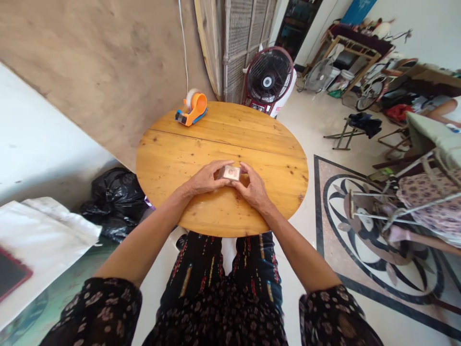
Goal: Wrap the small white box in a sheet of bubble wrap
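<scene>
A small pale box [230, 173] with a reddish print on top rests on the round wooden table [201, 144], near its front edge. My left hand [205, 179] curls its fingers around the box's left side. My right hand [252, 188] grips its right side, fingertips over the top edge. Both hands lie on the tabletop.
An orange tape dispenser [192, 109] sits at the table's far left edge. A black floor fan [269, 79] stands behind the table. Black plastic bags [115, 199] lie on the floor to the left. Clothes racks and furniture [425, 192] crowd the right side.
</scene>
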`<action>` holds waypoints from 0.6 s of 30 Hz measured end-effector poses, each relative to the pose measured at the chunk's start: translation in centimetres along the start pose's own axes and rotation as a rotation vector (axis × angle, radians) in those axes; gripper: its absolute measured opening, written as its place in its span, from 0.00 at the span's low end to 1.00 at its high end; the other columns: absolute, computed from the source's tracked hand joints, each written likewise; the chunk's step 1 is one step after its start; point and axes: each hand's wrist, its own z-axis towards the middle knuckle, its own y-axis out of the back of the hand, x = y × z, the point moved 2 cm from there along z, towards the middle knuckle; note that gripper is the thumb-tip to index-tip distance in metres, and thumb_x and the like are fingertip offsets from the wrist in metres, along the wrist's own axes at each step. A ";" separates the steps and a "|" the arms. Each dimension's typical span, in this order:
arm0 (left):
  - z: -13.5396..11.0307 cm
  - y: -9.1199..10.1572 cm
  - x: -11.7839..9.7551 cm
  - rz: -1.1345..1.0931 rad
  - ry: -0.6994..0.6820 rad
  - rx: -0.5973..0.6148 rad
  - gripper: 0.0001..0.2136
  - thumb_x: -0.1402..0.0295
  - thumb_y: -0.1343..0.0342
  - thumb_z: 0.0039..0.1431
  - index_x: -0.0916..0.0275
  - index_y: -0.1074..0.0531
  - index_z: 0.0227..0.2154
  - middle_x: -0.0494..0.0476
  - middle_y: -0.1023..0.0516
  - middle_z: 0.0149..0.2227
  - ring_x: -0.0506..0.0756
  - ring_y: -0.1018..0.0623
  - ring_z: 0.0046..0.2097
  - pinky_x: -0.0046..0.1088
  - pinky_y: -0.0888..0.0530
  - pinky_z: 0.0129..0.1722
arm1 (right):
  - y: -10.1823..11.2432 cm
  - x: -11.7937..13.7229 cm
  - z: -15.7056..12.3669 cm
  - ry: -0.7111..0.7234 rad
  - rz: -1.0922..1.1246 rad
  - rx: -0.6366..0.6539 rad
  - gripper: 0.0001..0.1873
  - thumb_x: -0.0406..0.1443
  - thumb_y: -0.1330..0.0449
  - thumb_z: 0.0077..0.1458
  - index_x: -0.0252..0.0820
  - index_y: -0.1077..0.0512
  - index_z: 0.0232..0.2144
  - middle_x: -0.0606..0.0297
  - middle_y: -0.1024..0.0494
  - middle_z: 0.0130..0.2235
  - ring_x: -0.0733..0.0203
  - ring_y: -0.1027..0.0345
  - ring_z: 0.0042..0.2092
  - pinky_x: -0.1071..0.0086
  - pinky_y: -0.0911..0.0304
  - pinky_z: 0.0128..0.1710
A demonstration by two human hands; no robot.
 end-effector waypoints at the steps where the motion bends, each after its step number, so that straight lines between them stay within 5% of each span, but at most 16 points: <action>1: 0.0 0.0 0.0 -0.008 0.026 -0.003 0.30 0.56 0.41 0.57 0.61 0.36 0.61 0.63 0.30 0.61 0.63 0.29 0.61 0.44 0.34 0.63 | 0.0 0.0 0.0 -0.007 0.005 0.002 0.33 0.46 0.37 0.55 0.44 0.37 0.60 0.53 0.25 0.55 0.46 0.30 0.54 0.48 0.36 0.56; 9: 0.0 0.3 0.9 0.013 0.051 0.021 0.45 0.51 0.35 0.49 0.62 0.45 0.67 0.68 0.43 0.68 0.68 0.39 0.67 0.47 0.40 0.66 | -0.2 -0.1 0.3 0.050 0.101 0.024 0.43 0.47 0.35 0.49 0.45 0.44 0.64 0.49 0.39 0.65 0.46 0.32 0.56 0.47 0.36 0.58; 18: -0.2 0.3 1.8 -0.109 0.079 0.071 0.41 0.59 0.39 0.52 0.64 0.46 0.67 0.69 0.34 0.63 0.64 0.30 0.62 0.44 0.33 0.62 | -0.2 -0.3 0.3 -0.053 0.046 0.089 0.41 0.44 0.36 0.53 0.44 0.45 0.65 0.51 0.26 0.57 0.43 0.32 0.58 0.43 0.39 0.59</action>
